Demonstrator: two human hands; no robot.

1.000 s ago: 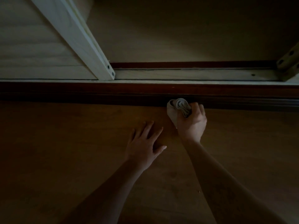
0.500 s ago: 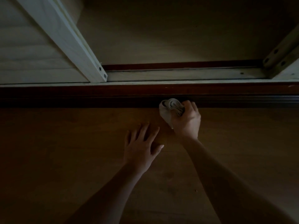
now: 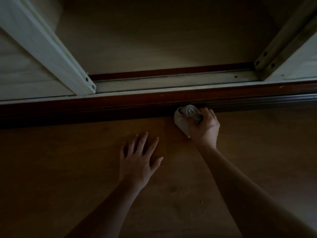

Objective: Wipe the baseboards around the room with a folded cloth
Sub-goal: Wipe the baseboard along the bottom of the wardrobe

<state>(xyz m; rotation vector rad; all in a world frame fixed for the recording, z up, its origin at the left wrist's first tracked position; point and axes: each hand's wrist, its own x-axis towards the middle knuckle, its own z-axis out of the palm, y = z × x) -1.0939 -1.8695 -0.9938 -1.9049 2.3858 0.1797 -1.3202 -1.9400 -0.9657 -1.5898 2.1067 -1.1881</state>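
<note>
Bare forearms, left hand (image 3: 137, 162), right hand (image 3: 205, 130)

dim, underexposed | brightest upper left | lower corners near black | wide-angle bending at edges | soft detail

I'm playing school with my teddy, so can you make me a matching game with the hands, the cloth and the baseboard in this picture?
Things:
1. left hand
2. right hand
3. cloth
4. baseboard

Descriptions:
A. long, dark red-brown strip
B. lies flat on the floor, fingers spread
C. pale and bunched up
D. grips the cloth

Pairs: 1-B, 2-D, 3-C, 4-A
</note>
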